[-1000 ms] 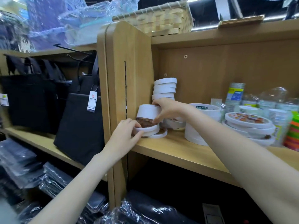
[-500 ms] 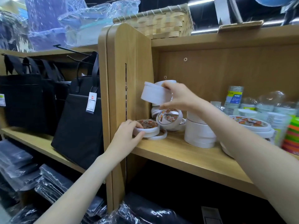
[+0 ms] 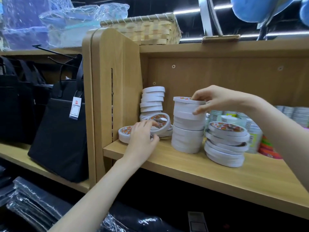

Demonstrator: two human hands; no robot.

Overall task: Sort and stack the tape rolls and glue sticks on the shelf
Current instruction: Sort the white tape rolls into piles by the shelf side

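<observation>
On the wooden shelf [image 3: 192, 166], the right hand [image 3: 215, 99] grips the top tape roll [image 3: 187, 105] of a tall stack of wide rolls [image 3: 187, 131] standing near the middle of the board, fingers curled over the roll's upper rim and thumb pressed to its side wall. The left hand [image 3: 142, 136] reaches in at the shelf's left front corner, its fingers bent over a flat roll [image 3: 123, 133] that lies beside the upright side panel [image 3: 117, 84]; the hand covers much of that roll, so it seems to be grasping it, though the exact hold cannot be made out. Just behind the left hand a printed roll [image 3: 159, 122] leans tilted against the bottom of a crooked stack of narrow rolls [image 3: 153, 101] in the back left corner. To the right of the tall stack, touching or nearly touching it, sits a slumped pile of thin rolls [image 3: 225, 144] near the front edge. Behind that pile stand plastic-wrapped packages [image 3: 250, 131], blurred. A woven basket [image 3: 150, 29] rests on top of the unit, and black bags [image 3: 61, 128] with a hanging tag [image 3: 75, 107] stand on the neighbouring shelf to the left.
</observation>
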